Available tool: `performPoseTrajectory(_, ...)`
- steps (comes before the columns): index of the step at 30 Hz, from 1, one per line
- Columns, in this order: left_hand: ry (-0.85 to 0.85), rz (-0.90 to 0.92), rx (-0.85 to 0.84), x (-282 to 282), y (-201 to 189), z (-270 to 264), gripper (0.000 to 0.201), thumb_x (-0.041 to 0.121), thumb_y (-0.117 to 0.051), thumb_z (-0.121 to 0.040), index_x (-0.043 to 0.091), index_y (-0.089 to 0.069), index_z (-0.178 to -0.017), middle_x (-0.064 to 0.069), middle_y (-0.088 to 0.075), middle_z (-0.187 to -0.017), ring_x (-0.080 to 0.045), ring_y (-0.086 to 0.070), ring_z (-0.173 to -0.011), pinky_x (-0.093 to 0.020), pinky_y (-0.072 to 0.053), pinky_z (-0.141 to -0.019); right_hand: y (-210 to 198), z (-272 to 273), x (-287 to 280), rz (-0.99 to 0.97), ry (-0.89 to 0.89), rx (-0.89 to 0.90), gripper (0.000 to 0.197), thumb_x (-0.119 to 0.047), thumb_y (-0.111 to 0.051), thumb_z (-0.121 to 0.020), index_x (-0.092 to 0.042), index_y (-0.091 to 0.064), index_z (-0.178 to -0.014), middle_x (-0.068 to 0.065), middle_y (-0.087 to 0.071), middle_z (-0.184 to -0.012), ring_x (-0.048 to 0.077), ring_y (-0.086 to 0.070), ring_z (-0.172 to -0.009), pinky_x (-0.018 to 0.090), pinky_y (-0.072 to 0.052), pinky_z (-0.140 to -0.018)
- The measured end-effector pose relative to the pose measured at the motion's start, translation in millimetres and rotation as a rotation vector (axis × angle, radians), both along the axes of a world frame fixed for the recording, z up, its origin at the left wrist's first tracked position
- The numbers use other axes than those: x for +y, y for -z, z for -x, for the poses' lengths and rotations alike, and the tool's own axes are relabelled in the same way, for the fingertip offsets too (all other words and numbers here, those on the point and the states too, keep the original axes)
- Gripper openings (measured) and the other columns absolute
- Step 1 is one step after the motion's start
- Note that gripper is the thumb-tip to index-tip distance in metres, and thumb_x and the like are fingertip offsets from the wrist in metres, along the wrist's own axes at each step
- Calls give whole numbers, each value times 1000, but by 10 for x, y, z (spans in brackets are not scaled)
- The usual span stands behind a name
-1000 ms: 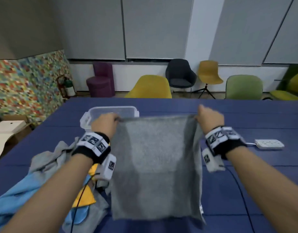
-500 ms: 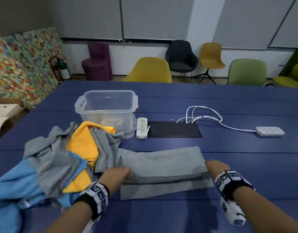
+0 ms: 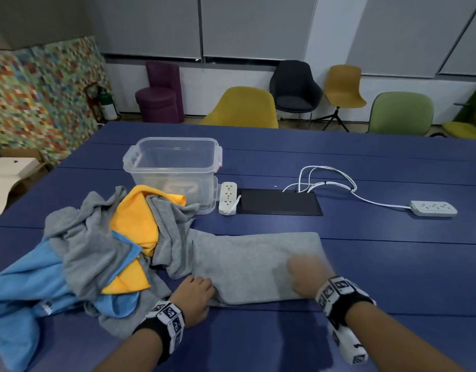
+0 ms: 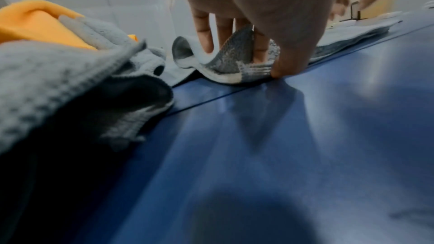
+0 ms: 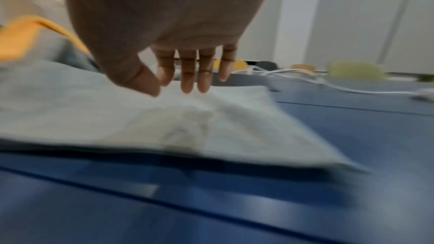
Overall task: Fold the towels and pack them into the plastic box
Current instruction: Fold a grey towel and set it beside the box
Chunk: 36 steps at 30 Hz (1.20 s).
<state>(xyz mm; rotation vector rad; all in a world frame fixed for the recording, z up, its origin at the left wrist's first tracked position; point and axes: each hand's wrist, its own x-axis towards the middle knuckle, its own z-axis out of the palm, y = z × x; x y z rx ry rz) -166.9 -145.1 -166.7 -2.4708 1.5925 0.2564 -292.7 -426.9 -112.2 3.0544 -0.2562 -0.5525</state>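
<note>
Head view: a half-folded grey towel (image 3: 255,267) lies on the blue table (image 3: 392,264), long axis left to right, box (image 3: 175,167) beyond it. The left hand (image 3: 195,298) is at its near left corner; the right hand (image 3: 306,277) is over its right end.

Left wrist view: finger and thumb pinch that corner.

Right wrist view: blurred, straight fingers (image 5: 187,73) slightly apart, at or just above the cloth.

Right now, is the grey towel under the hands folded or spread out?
Folded. The grey towel lies as a doubled strip on the table; the left hand pinches its layered corner, the right hand hovers open above it.
</note>
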Motion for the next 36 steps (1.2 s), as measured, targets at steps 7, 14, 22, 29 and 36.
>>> performPoseTrajectory(7, 2, 82, -36, -75, -222, -173, 21, 42, -75, -46, 27, -60, -51, 11, -51, -53, -6, -46, -34, -18, -30, -31, 124, -461, 1009, -336, -365, -147, 34, -22, -60, -80, -9, -57, -111, 18, -55, -116, 37, -55, -98, 44, -45, -86)
performPoseTrajectory(14, -33, 214, -1, 65, -440, -372, 28, 36, -39, -73, 26, -60, -57, 11, -54, -59, -6, -51, -40, -15, -36, -38, 167, -522, 1307, -314, -155, -287, 46, -21, -58, -85, -15, -42, -128, 8, -45, -130, 31, -51, -113, 41, -37, -92)
performPoseTrajectory(22, -71, 175, -141, 7, -619, -462, 37, 34, -35, -79, 23, -63, -56, 8, -56, -58, -6, -55, -42, -14, -39, -41, 152, -524, 1091, -127, -41, -185, 29, -13, -42, -93, -8, -53, -119, 12, -50, -123, 30, -52, -112, 38, -35, -93)
performPoseTrajectory(29, -539, 166, -127, 139, -993, -586, 26, 12, -35, -98, 9, -46, -122, -9, -46, -126, -27, -50, -112, -35, -39, -90, -209, -271, 358, -10, 184, -179, 32, -13, -42, -93, -16, -57, -121, 9, -52, -123, 27, -56, -108, 37, -35, -98)
performPoseTrajectory(36, -619, 532, -28, 255, -1333, -504, 24, 16, -31, -99, 0, -49, -105, -22, -55, -105, -37, -54, -91, -40, -38, -74, -844, -12, -43, -94, 230, -277, 30, -26, -42, -97, -16, -59, -120, 7, -53, -126, 28, -53, -114, 34, -41, -92)
